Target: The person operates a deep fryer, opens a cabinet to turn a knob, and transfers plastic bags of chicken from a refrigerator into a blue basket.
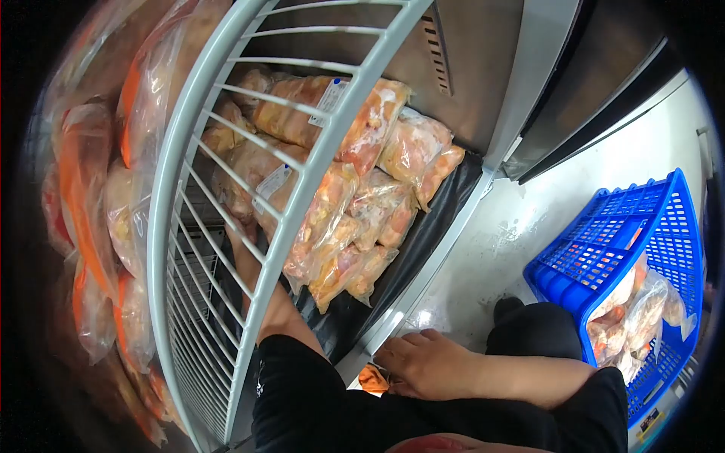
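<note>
My left hand point(243, 240) reaches behind a wire shelf into a steel cabinet, beside stacked clear bags of pale raw meat, apparently chicken point(268, 181). Its fingers are mostly hidden by the shelf bars and bags, so their grip does not show. Low by the cabinet's front edge point(393, 321), my right hand point(427, 365) rests back up with loosely bent fingers and nothing visible held in it. An orange item point(372, 379), partly covered, lies near its thumb. More bagged meat point(362, 219) sits on black sheeting point(453, 196) at the cabinet bottom.
The grey wire shelf point(302, 181) crosses close in front of me. Bags with orange strips point(94, 204) lie on it at left. A blue plastic crate point(578, 257) containing bagged meat point(634, 321) stands at right on the pale, wet-looking floor point(491, 249). The cabinet door point(596, 98) is open.
</note>
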A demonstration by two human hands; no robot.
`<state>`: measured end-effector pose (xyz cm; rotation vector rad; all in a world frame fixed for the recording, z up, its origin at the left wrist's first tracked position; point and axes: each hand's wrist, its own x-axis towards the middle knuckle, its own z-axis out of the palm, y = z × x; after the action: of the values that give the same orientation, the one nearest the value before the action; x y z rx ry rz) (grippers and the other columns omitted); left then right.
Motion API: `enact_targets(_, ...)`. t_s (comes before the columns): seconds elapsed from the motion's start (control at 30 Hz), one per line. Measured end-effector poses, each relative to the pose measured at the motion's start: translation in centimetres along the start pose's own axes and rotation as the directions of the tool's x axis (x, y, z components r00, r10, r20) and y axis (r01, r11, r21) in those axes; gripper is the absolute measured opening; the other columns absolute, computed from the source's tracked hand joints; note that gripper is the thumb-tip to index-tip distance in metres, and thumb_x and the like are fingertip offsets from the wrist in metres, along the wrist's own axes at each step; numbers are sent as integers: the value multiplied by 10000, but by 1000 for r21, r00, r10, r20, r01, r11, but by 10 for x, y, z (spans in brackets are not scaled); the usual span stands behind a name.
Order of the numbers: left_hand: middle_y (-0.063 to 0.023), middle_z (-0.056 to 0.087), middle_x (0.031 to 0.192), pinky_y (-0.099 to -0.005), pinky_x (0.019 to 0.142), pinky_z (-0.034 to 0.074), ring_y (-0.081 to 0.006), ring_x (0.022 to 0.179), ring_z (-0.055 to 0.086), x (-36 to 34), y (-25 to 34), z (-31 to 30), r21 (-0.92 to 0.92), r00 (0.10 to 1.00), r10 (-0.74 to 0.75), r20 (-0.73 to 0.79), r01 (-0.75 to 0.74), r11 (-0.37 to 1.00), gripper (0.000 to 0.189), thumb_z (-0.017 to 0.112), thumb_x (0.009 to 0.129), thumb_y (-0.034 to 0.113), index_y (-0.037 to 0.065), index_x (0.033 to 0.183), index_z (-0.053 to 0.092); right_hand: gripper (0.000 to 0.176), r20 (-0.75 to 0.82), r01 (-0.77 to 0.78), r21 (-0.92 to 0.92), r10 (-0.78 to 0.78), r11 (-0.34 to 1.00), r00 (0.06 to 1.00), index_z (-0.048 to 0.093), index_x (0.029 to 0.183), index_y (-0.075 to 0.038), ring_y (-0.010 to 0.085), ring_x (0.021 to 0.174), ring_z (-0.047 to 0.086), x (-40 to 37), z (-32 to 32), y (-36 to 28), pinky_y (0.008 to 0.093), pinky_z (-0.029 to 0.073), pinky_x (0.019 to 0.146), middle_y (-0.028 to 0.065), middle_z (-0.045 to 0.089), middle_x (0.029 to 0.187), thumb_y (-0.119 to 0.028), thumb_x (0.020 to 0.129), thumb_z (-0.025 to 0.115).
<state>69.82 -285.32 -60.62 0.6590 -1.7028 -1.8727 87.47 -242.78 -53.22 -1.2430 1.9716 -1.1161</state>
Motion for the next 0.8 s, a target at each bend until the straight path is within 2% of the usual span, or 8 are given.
enact_targets(0.17, -185, 436, 1168, -338, 816, 453, -258, 1008, 503, 15, -5, 17, 3, 996, -16, 89, 16, 1000, 457, 477, 815, 261, 22, 1191, 375, 422, 11, -3, -39, 3, 999, 1000, 523, 1110, -71, 307, 1008, 505, 9, 4, -5, 415, 427, 808, 134, 500, 1101, -333, 784, 581)
enact_targets(0.23, -187, 439, 1162, -334, 812, 456, -256, 1003, 507, 10, -7, 23, 2, 997, -5, 71, 5, 1000, 450, 484, 815, 249, 17, 1186, 379, 417, 43, 19, -83, -15, 996, 999, 527, 1102, -74, 298, 997, 515, 13, 5, -7, 414, 430, 805, 129, 508, 1080, -329, 778, 588)
enact_targets(0.33, -190, 445, 1154, -329, 805, 461, -254, 995, 513, 8, -6, 29, 8, 999, 3, 34, -3, 1000, 440, 495, 816, 231, 11, 1180, 384, 401, 24, 25, -50, -24, 998, 999, 534, 1085, -80, 278, 972, 530, 15, 8, -6, 406, 436, 787, 118, 514, 1049, -320, 770, 596)
enact_targets(0.37, -191, 447, 1152, -327, 803, 463, -253, 993, 515, 7, -4, 31, 9, 1000, -1, 28, 1, 1000, 436, 498, 816, 225, 8, 1177, 385, 393, -63, 35, -66, -40, 997, 997, 535, 1074, -82, 263, 952, 538, 15, 14, -2, 398, 438, 769, 107, 516, 1027, -320, 767, 599)
enact_targets(0.5, -196, 454, 1141, -321, 795, 470, -250, 982, 523, 2, 3, 31, 4, 1000, -18, -1, 18, 1000, 422, 513, 818, 202, -1, 1168, 392, 390, -96, -15, -61, 9, 998, 995, 531, 1068, -87, 264, 951, 538, 13, 13, 0, 397, 440, 757, 94, 517, 1028, -340, 778, 586)
enact_targets(0.6, -200, 460, 1133, -316, 788, 475, -248, 975, 529, -8, 8, 23, 10, 1000, -20, -21, 20, 1000, 412, 523, 819, 184, -7, 1161, 397, 421, -15, -41, 5, 41, 999, 999, 501, 1135, -91, 273, 988, 519, 12, 13, -2, 423, 421, 820, 101, 494, 1070, -317, 788, 571)
enact_targets(0.8, -206, 470, 1117, -305, 775, 485, -243, 959, 541, -21, 12, 13, 6, 999, -2, -42, 2, 1000, 393, 545, 821, 148, -21, 1148, 407, 432, -1, -15, 9, 15, 1000, 1000, 488, 1151, -90, 275, 999, 511, 5, 10, -5, 414, 415, 828, 103, 494, 1081, -317, 792, 568)
